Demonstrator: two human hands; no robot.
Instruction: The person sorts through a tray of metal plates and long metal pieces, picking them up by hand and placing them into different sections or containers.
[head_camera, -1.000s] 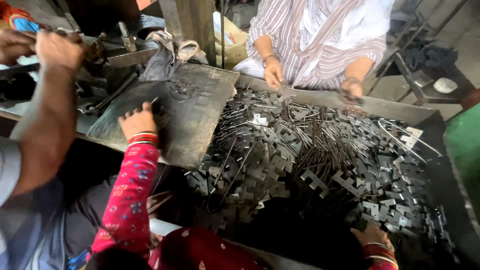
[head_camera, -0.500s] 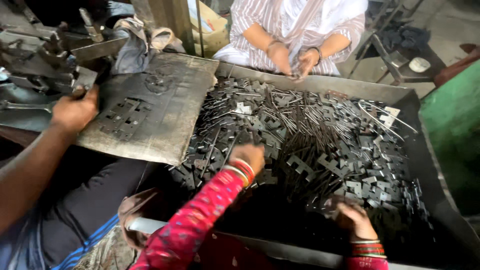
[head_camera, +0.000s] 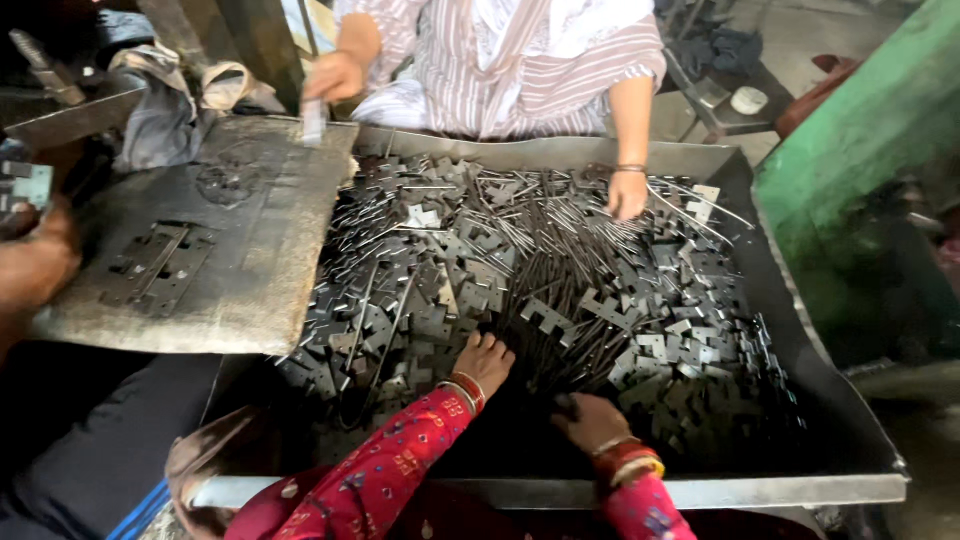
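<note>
A big metal tray (head_camera: 830, 400) holds a heap of dark stamped metal pieces (head_camera: 560, 290) and thin rods (head_camera: 540, 220). My left hand (head_camera: 486, 360), in a red patterned sleeve with bangles, rests on the near part of the heap with its fingers bent down among the pieces. Just to its right, my right hand (head_camera: 588, 418) lies near the tray's front edge, fingers curled onto the pieces. Whether either hand grips a piece is hidden.
A worn flat steel plate (head_camera: 250, 250) with a few pieces on it overlaps the tray's left side. A person in striped clothes sits across, one hand (head_camera: 334, 76) at the plate's far corner, the other (head_camera: 628, 193) on the heap. Another person's hand (head_camera: 38, 262) is at the left. A green machine body (head_camera: 860, 180) stands on the right.
My left hand left the flat plate and came down onto the heap in the tray. My right hand shifted left along the front edge. The person across reached one hand to the plate.
</note>
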